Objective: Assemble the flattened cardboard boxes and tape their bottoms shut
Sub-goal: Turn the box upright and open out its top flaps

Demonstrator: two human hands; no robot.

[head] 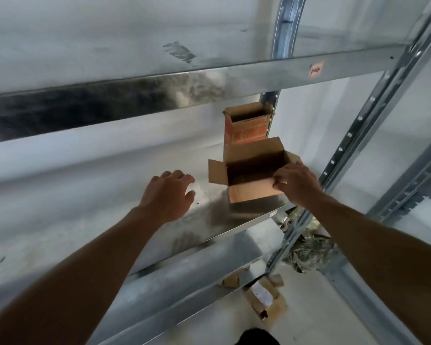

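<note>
Pinching box [252,193] rim, right hand [296,183]; mouth up, long axis sideways; left hand [167,194] relaxed.

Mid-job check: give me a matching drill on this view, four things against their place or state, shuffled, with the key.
Things:
1. plain box
2. orange-printed box
3. left hand
4. loose cardboard

Places or states:
A. down on the floor, below the shelf
B. further back on the shelf, behind another box
C. open, above the shelf, holding nothing
D. at the shelf's front edge, flaps open, gripped by the right hand

Pairs: 1-D, 2-B, 3-C, 4-A.
</note>
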